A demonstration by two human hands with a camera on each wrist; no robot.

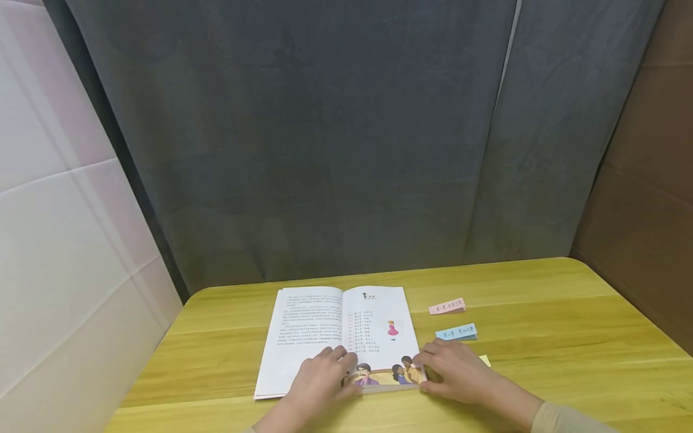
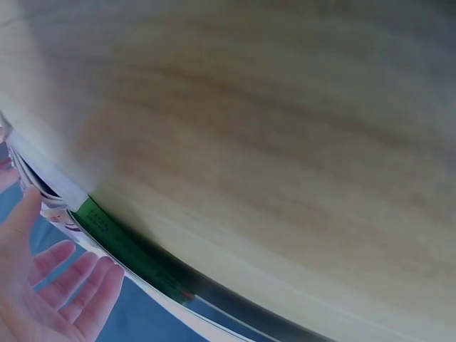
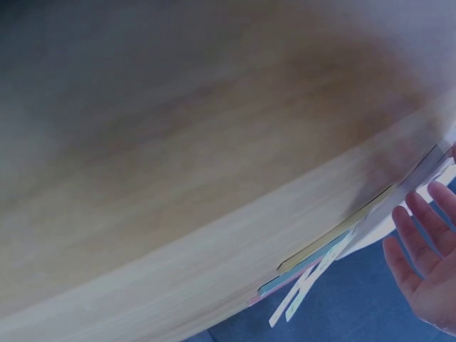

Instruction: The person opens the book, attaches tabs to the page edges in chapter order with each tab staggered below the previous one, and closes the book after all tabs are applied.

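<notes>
Lying open on table (image 1: 541,313), book (image 1: 335,331) is pressed flat near bottom edge by both hands so pages stay down. Left hand (image 1: 319,379) flat on left page, right hand (image 1: 455,370) flat at right corner, fingers straight, nothing gripped. Pink note (image 1: 447,307) and blue note (image 1: 456,332) kept just beside book.

Open white paperback book (image 1: 341,337) lies low centre on the yellow wooden table (image 1: 568,337). Both hands rest on its lower edge, left hand (image 1: 319,382) beside right hand (image 1: 457,373). Pink paper slip (image 1: 447,307) and blue paper slip (image 1: 456,332) sit right of it.

Left hand (image 1: 322,377) and right hand (image 1: 453,371) lie flat (fingers (image 1: 337,353) loosely extended).
</notes>
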